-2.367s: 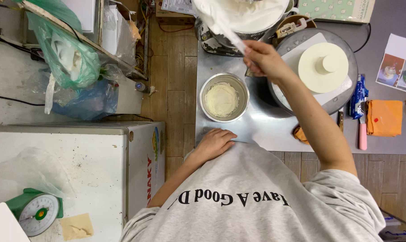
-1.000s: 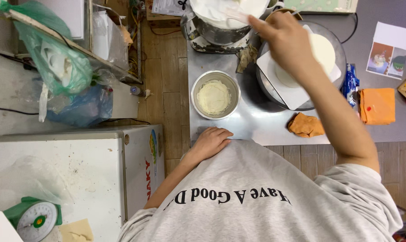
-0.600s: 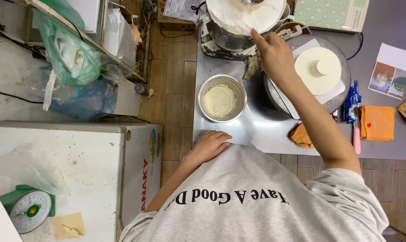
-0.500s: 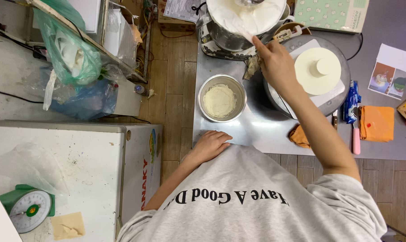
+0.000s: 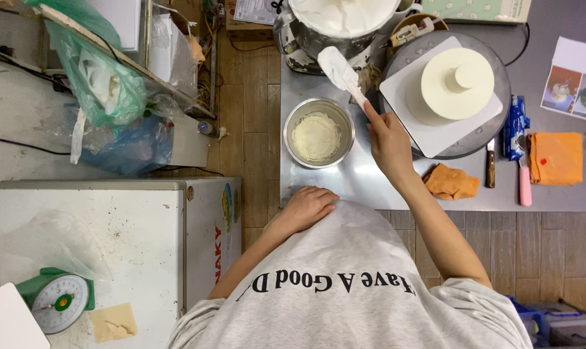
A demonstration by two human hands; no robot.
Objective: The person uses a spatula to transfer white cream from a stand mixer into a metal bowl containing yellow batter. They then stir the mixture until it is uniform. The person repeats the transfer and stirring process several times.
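1. Since half a second ago my right hand [image 5: 389,139] has pulled back from the mixer bowl [image 5: 341,19] at the top centre of the frame and now sits lower over the worktop [image 5: 364,184], carrying the spatula [image 5: 342,72] out with it. My left hand [image 5: 308,205] has stayed where it was, at the worktop's near edge.
2. Head view, the spatula: its white blade points up-left, lying between the steel bowl [image 5: 319,132] of pale filling and the turntable [image 5: 464,145] that carries the cream-coloured tiered cake [image 5: 456,83].
3. Handling, as I judge it: light, with a flexible blade that looks coated in cream, so slippery there. The handle end is the place to grip, where I hold it now.
4. Right-hand pose: arm stretched forward from lower right, fingers closed round the handle with the forefinger lying along it.
5. Left-hand pose: palm down, fingers loosely together, resting on the worktop edge against my grey sweatshirt [image 5: 351,291], holding nothing.
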